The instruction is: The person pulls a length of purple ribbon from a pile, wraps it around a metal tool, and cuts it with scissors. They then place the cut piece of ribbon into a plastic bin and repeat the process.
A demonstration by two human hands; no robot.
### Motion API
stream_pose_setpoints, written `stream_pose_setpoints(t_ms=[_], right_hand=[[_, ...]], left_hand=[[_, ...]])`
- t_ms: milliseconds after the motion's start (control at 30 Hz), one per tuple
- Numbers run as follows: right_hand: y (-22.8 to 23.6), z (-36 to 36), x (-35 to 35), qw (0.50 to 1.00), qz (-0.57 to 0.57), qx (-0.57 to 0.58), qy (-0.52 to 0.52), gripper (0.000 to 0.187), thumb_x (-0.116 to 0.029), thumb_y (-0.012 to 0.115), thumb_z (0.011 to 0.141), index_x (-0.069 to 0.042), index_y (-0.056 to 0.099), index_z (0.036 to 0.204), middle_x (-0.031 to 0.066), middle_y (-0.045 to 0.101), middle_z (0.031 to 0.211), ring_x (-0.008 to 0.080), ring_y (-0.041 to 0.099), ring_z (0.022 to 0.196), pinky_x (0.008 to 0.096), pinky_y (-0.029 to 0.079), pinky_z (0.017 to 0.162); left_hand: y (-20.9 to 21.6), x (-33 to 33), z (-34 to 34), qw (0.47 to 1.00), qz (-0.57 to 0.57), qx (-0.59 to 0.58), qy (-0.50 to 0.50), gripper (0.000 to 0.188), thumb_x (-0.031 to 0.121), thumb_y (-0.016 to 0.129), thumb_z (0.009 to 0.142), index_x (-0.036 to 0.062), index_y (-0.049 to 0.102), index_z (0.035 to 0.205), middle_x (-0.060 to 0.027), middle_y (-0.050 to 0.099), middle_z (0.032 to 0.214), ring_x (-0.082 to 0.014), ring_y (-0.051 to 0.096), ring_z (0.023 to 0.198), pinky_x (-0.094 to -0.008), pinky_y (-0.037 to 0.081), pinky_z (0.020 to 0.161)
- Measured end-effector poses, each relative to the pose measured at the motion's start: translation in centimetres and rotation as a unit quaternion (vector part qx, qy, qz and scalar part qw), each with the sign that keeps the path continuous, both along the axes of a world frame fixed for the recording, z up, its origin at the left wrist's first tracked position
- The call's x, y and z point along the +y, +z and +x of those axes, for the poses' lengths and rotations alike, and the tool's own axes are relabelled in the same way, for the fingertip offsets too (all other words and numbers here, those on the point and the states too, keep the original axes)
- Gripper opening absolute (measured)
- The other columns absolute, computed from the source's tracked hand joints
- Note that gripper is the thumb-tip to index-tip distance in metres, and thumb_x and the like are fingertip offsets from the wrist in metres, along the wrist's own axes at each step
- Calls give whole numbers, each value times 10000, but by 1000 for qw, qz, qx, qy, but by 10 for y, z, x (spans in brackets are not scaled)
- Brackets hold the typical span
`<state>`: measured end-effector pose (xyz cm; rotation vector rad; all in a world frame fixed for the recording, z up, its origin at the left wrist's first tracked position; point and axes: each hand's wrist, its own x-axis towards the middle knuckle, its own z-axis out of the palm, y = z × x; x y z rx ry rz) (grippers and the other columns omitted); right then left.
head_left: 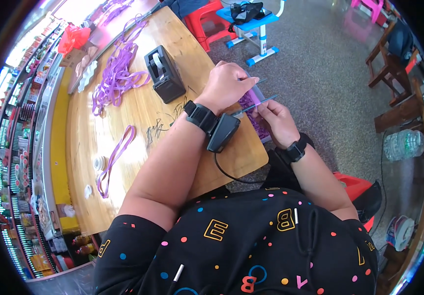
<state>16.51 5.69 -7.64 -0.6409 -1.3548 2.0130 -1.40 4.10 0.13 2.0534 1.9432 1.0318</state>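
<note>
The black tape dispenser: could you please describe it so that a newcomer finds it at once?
Start from the wooden table and find the large heap of purple ribbon on it. Just right of this heap stands the tape dispenser, with a whitish roll of tape in its top. Its boxy shape sets it apart from the ribbon, its roll from the black cabled device.

Table [82, 147] glossy wood; tape dispenser [170, 87] smooth plastic; ribbons [116, 81] satiny cloth
</note>
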Motion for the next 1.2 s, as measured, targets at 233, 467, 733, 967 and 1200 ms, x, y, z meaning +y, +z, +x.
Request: stream_pose_setpoints(t_ms=[233,467,733,967,1200], right_hand=[[14,3,-8,1000,-2,-11,-16,124,-172,548,923,-81,610,866,-3,624,795,64,531,681,208,389,609],[22,5,-11,999,-24,-5,-30,103,-170,574,903,-84,619,868,-1,626,780,63,527,660,204,382,595],[35,6,-15,998,-7,-33,-54,100,-144,596,875,-68,642,829,2,634,752,58,514,631,193,377,560],[37,2,-1,997,-16,-61,-32,91,-140,636,851,-52,656,841,-18,583,676,49,489,579,195,355,522],[47,5,0,986,56,-131,-87,123,-133,663,827,-19,666,780,-28,562,626,42,466,536,209,329,467]], left_hand=[[2,-1,-1,1000,-10,-5,-9,276,249,705,762,-16,661,696,-150,613,671,-270,605,641,-344,484,625],[0,1,-1,1000,-24,5,2,275,245,698,768,-17,659,692,-157,600,656,-271,604,619,-344,473,589],[9,-16,9,984,77,-96,130,185,175,672,780,-9,663,766,-143,620,697,-252,619,637,-329,471,583],[3,-59,22,994,75,35,-67,151,98,663,717,46,655,858,-132,633,838,-309,606,819,-377,497,736],[-5,-52,36,990,73,109,-54,105,98,604,700,53,560,785,-124,587,832,-321,558,874,-407,465,783]])
